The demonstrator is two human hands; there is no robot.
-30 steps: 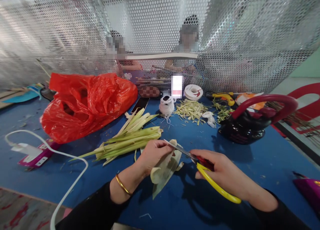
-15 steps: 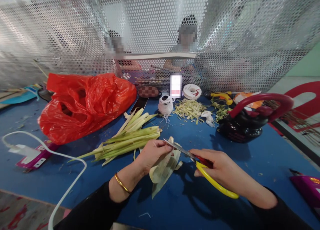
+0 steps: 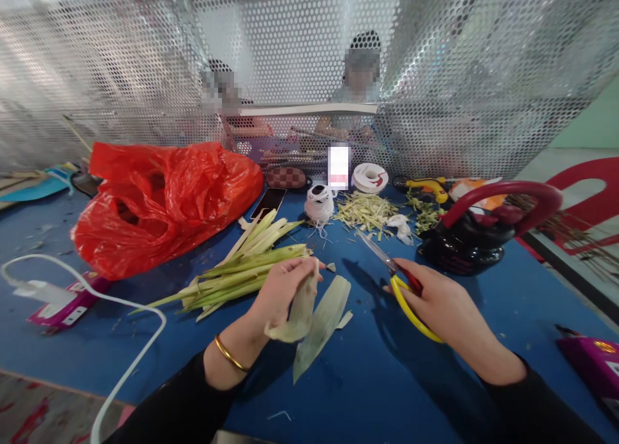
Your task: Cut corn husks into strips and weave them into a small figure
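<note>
Cable [image 3: 157, 314], white and looping, runs over the left side of the blue table [image 3: 309, 399], beside a purple box [image 3: 89, 296]. Behind it we have a big, crumpled red bag [image 3: 164, 205], and right of that a loose bundle of green stalks [image 3: 246, 270] lies on the table, its ends fanned out toward a dark phone [image 3: 268, 203] and a checked pouch [image 3: 286, 178].

Just in front of the bundle is our left hand [image 3: 283, 292], its fingers pinched together on a pale leaf [image 3: 302, 308] near its top; the leaf hangs down from them and curls at its lower end. Beyond, well apart from the hand, stands a ball of white string [image 3: 319, 205]. A flat strip [image 3: 323, 325] lies just right of the held leaf, with a small scrap [image 3: 345, 319] at its edge.

Farther right we see a pile of pale green shreds [image 3: 367, 211] below a white spool [image 3: 370, 176]. Our right hand [image 3: 438, 302] is closed around the red and yellow handles of the scissors [image 3: 393, 267]; the blades point up and left, toward the shreds and well apart from the leaf. Past that hand sits a glossy black pot [image 3: 464, 247] with a dark red handle arching over it.
</note>
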